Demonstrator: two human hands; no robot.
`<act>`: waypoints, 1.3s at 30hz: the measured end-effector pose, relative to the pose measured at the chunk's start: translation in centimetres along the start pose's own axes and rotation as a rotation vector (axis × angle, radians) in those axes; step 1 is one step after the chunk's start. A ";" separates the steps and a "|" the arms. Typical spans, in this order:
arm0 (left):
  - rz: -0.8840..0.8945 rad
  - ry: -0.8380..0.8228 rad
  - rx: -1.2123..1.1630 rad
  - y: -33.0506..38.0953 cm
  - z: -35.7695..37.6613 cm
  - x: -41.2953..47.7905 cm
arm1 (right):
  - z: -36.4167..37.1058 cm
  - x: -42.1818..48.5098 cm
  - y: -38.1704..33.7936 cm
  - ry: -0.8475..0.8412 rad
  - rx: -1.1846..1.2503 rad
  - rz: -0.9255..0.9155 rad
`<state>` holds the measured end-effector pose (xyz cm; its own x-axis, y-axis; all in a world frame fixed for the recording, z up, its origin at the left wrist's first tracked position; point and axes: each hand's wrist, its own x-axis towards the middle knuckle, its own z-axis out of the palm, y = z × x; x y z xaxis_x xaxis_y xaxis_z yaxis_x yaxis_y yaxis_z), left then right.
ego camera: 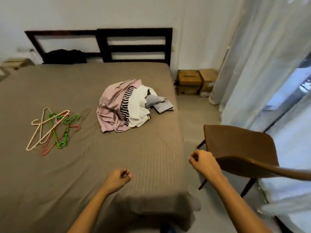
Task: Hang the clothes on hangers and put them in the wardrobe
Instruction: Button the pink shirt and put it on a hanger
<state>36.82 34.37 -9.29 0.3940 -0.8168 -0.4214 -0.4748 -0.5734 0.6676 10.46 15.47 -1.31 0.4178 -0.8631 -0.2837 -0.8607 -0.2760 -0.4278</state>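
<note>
Brown-sheeted bed (84, 174) holds it all: crumpled pile of pink, striped, white and grey clothes (129, 106) mid-bed, tangled cream, green and red plastic hangers (52, 130) well apart to its left. Left hand (120, 176) and right hand (202, 163) curled, empty. Nothing hung yet; wardrobe not in view.

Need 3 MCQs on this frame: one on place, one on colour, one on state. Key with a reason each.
1. Where do the hangers lie?
A. in a basket
B. on the bed, left of the clothes pile
C. on a desk

2. Colour of the pile's biggest garment?
A. pink
B. blue
C. yellow

3. The left hand and right hand?
A. both grip hangers
B. both lie flat on the sheet
C. both curled, holding nothing

Key: 1 B, they lie on the sheet, apart from the pile; 2 A, pink cloth covers the pile's left side; 3 C, both are fists with nothing in them.
</note>
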 end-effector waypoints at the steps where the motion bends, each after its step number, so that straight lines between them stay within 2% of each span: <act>1: -0.023 0.006 -0.019 -0.6 -0.3 1.0 | 0.6 1.9 -0.8 -0.041 -0.016 -0.020; 7: -0.116 0.091 -0.231 -1.6 -1.7 6.3 | 3.8 11.9 -6.3 -0.204 -0.094 -0.090; 14: -0.016 0.079 -0.184 -2.3 -4.8 14.1 | 8.8 21.5 -13.0 -0.235 -0.105 -0.076; 18: -0.005 0.071 -0.163 -5.5 -7.3 18.3 | 12.3 27.8 -17.8 -0.265 -0.079 -0.054; 24: -0.030 0.041 -0.190 -10.8 -9.7 21.7 | 16.1 37.0 -22.9 -0.176 0.017 -0.041; 30: -0.116 0.098 -0.270 -14.9 -10.3 25.1 | 20.5 44.8 -26.2 -0.053 0.246 0.113; 33: -0.126 0.132 -0.280 -15.9 -10.3 26.7 | 22.1 47.2 -26.7 -0.049 0.345 0.171; 36: -0.118 0.158 -0.326 -15.9 -10.4 28.2 | 22.9 48.0 -26.6 -0.014 0.329 0.152; 39: -0.099 0.162 -0.401 -14.7 -11.0 29.2 | 22.7 45.9 -26.6 0.140 0.368 0.058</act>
<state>63.98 19.62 -24.63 0.5554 -0.7208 -0.4148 -0.0985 -0.5523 0.8278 59.19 -7.22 -22.48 0.3062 -0.9290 -0.2078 -0.7092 -0.0770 -0.7008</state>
